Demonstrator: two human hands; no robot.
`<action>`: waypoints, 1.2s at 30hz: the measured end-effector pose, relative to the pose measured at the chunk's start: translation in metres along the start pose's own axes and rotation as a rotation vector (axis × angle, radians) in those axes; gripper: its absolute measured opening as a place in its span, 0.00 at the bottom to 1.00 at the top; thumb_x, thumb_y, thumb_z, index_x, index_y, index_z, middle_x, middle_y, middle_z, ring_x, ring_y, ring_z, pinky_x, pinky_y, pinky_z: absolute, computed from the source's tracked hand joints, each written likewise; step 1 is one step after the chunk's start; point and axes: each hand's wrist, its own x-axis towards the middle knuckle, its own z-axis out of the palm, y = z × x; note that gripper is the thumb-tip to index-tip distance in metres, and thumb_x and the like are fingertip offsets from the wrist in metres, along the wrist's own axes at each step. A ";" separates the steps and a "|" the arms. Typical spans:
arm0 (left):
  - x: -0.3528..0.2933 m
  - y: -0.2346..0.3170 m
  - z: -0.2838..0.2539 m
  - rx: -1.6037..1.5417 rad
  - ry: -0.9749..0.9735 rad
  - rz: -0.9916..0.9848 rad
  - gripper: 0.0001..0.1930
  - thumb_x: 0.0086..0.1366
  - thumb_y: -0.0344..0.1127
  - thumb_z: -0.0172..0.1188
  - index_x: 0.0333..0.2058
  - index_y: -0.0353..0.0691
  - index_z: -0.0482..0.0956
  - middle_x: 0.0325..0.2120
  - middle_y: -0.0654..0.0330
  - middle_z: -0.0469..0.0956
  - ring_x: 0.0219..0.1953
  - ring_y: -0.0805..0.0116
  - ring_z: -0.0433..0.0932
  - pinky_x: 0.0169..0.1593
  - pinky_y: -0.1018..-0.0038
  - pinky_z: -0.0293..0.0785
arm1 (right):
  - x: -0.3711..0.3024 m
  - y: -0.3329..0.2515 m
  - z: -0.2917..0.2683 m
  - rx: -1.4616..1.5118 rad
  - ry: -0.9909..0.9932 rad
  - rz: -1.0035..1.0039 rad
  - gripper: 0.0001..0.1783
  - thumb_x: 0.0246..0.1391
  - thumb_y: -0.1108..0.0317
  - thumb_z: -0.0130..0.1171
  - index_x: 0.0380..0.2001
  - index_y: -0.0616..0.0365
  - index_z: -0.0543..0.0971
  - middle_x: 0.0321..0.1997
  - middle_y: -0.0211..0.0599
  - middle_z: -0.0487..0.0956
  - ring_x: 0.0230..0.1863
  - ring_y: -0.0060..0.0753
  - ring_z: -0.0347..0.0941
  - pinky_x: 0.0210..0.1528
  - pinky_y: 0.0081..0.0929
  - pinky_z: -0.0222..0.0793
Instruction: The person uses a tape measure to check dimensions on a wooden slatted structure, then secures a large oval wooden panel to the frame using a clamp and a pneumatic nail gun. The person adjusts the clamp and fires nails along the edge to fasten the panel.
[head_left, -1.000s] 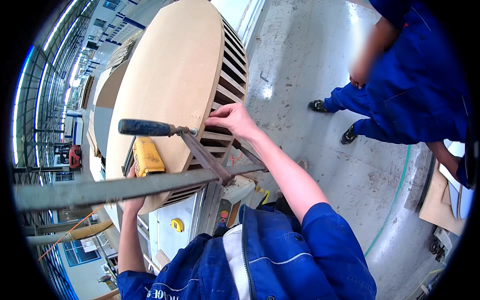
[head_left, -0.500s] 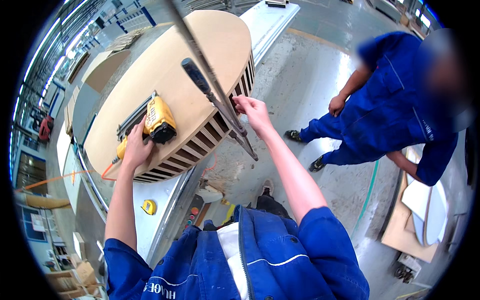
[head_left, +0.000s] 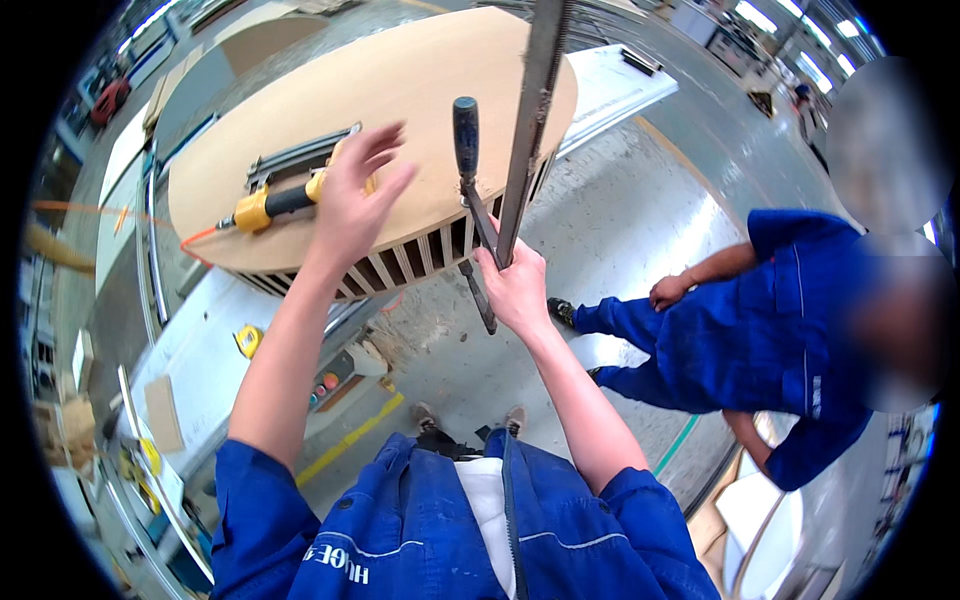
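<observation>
My right hand (head_left: 515,288) is closed around the metal bar of a long bar clamp (head_left: 528,130), which rises past the far edge of the view. Its dark screw handle (head_left: 466,135) stands upright over an oval wooden top (head_left: 430,75). One jaw of the clamp reaches below the slatted rim (head_left: 405,262) of this oval piece. My left hand (head_left: 352,205) hovers above the top with its fingers apart, slightly blurred and holding nothing. Behind it lies a yellow and black nail gun (head_left: 285,200) on its side, partly hidden by the hand.
An orange air hose (head_left: 195,240) runs from the nail gun. Below the oval piece, a white bench (head_left: 200,325) carries a yellow tape measure (head_left: 249,341). A co-worker in blue (head_left: 745,320) stands at the right, near cut white panels (head_left: 770,520).
My left hand has let go of the nail gun and lifted to the right. My right hand has taken hold of the clamp bar, and the clamp now stands more upright.
</observation>
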 end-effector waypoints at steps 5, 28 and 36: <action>0.058 -0.023 0.068 -0.324 -0.089 -0.108 0.29 0.64 0.44 0.71 0.56 0.30 0.76 0.48 0.52 0.80 0.51 0.66 0.80 0.60 0.66 0.74 | 0.007 0.005 -0.020 0.039 -0.099 0.000 0.28 0.59 0.75 0.61 0.64 0.63 0.75 0.35 0.34 0.82 0.38 0.16 0.73 0.47 0.22 0.73; 0.047 -0.015 0.098 -0.765 -0.390 -0.533 0.18 0.69 0.38 0.64 0.21 0.45 0.70 0.13 0.71 0.64 0.15 0.81 0.62 0.20 0.80 0.56 | 0.076 0.059 -0.087 0.391 -0.231 0.104 0.20 0.63 0.78 0.60 0.57 0.72 0.77 0.39 0.41 0.84 0.31 0.25 0.82 0.30 0.14 0.75; 0.025 0.044 0.140 -0.156 -0.354 -0.551 0.17 0.70 0.48 0.64 0.34 0.36 0.79 0.20 0.67 0.75 0.22 0.79 0.73 0.27 0.80 0.69 | 0.019 0.086 -0.119 0.627 -0.169 0.095 0.12 0.60 0.80 0.62 0.47 0.67 0.82 0.37 0.40 0.83 0.30 0.29 0.83 0.31 0.18 0.78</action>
